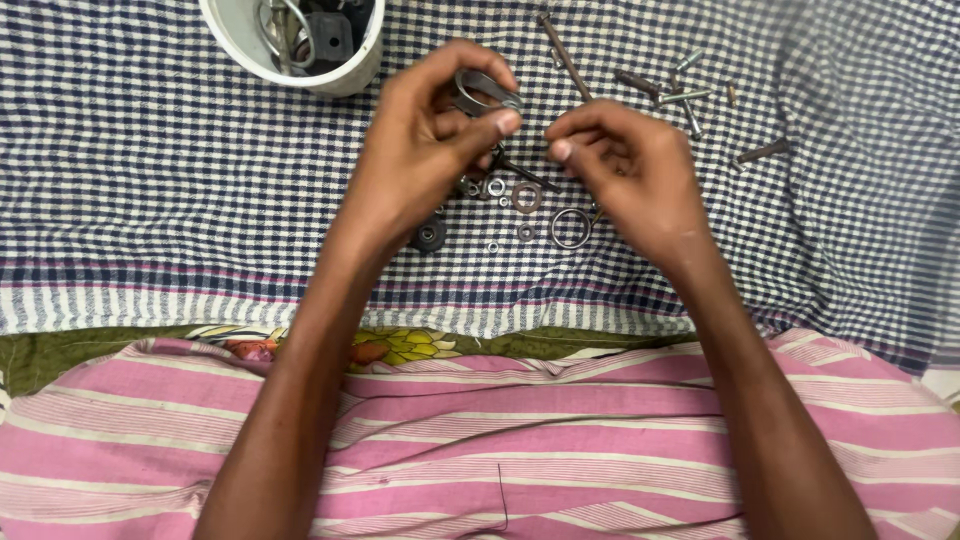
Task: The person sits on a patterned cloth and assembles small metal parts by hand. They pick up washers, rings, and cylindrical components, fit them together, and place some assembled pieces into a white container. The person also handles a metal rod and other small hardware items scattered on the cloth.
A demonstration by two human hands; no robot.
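The left hand (425, 150) holds a curved grey metal clamp ring (485, 90) above the blue-and-white checked cloth (150, 160), thumb and fingers clamped on its rim. The right hand (625, 165) is held just beside it, thumb and forefinger pinched together; whether they grip a small part cannot be told.

Progress, judged from the layout: sorting or fitting appears to be at an early stage. Most parts lie loose on the cloth. Below the hands lie a thin steel ring (571, 228), a rust-brown flat washer (526, 196), several small silver washers (495, 187) and a small black wheel-shaped piece (429, 236). At far right lie grey screws (686, 97) and a long rusty brown rod (565, 55).

Clearance: a white round plastic tub (300, 45) holding dark metal parts stands at far left, well apart from the right hand. The near cloth edge borders a pink striped garment (550, 430). The left side of the cloth offers open room.
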